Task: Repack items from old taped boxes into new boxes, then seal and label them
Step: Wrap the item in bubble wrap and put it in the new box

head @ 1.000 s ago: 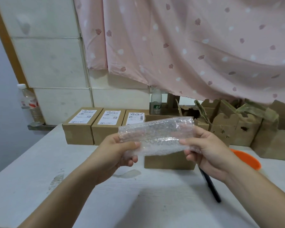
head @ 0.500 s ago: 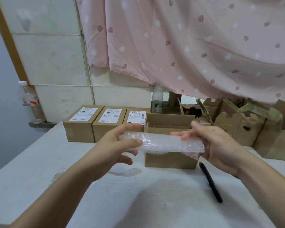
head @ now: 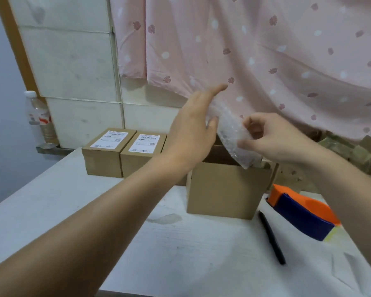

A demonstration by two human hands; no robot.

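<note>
Head view, down past both forearms. Holding a bubble-wrapped bundle [head: 234, 137] tilted above the open box [head: 225, 189] on the surface [head: 180, 254], lower end down at the rim. Pinched near the middle by the curled fingers of the right hand [head: 272, 140]; steadied at the upper end by the left hand [head: 193, 129], fingers straight and flat against the wrap. Probably light, soft and springy outside, film a little slick, possibly fragile within; best gripped round the middle, gently, not by a loose flap. Cannot tell what is wrapped, nor see inside the box behind its near wall. Partly hidden by the right forearm: tape dispenser [head: 302, 213] and old boxes [head: 356, 153].
</note>
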